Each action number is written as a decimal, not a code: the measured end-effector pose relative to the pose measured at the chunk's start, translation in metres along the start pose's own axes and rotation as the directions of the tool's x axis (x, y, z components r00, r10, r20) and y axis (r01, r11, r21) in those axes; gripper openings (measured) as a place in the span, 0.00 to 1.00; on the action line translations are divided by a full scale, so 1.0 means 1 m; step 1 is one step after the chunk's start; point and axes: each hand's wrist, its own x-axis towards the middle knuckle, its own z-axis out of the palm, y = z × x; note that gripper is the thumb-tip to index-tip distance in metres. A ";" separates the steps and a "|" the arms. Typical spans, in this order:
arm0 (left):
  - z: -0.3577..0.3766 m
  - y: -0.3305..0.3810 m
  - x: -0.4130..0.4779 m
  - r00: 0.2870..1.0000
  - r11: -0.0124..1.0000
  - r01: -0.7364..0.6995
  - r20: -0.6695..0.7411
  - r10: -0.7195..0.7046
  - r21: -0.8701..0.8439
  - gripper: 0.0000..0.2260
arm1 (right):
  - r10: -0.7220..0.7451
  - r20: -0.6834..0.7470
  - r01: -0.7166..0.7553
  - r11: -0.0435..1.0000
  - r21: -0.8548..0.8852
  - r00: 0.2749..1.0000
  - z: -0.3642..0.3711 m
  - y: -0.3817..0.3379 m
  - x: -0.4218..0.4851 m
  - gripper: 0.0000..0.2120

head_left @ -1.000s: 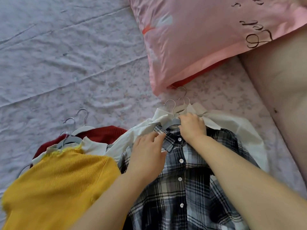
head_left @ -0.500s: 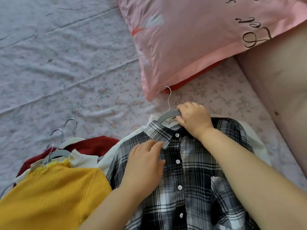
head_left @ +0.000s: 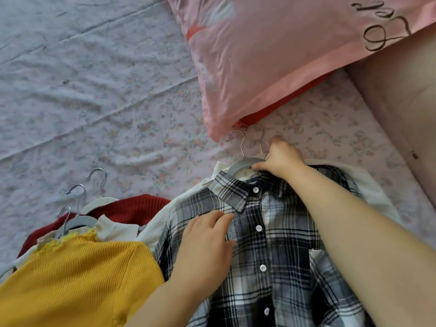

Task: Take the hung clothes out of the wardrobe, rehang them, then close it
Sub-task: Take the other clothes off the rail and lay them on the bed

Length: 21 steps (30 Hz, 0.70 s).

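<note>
A black-and-white plaid shirt (head_left: 278,251) lies buttoned on the bed on top of a white garment (head_left: 368,185). My right hand (head_left: 280,159) grips its grey hanger (head_left: 243,164) at the collar, beside three metal hooks (head_left: 250,140). My left hand (head_left: 207,246) rests flat on the shirt's left chest. To the left lie a yellow ribbed top (head_left: 77,279), a white top (head_left: 113,228) and a red knit garment (head_left: 132,207), each on a hanger with hooks (head_left: 82,192) pointing up the bed.
A pink pillow (head_left: 271,55) with a red edge lies just beyond the hooks. A beige padded headboard (head_left: 401,102) runs along the right. The floral bedsheet (head_left: 94,102) stretches to the upper left.
My right hand has slid the hanger up into the plaid shirt's collar, and the shirt now covers more of the white garment. My left hand stays pressed on the shirt.
</note>
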 end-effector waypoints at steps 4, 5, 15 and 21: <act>0.001 0.004 0.000 1.000 1.000 -0.015 -0.003 0.015 -0.008 0.22 | 0.009 0.167 -0.007 1.000 -0.017 0.986 -0.007 -0.001 0.006 0.30; 0.001 0.004 -0.001 1.000 1.000 -0.017 -0.006 0.017 -0.007 0.22 | 0.000 0.207 -0.004 1.000 0.020 0.978 -0.007 0.000 0.006 0.29; -0.020 0.004 -0.025 0.999 1.000 -0.015 -0.053 0.014 -0.016 0.20 | -0.227 0.118 0.205 0.963 0.176 0.967 -0.034 -0.004 -0.054 0.19; -0.067 0.014 -0.054 0.986 0.998 -0.054 -0.161 0.046 -0.043 0.19 | -0.304 -0.071 0.310 0.944 0.114 0.950 -0.077 -0.031 -0.130 0.14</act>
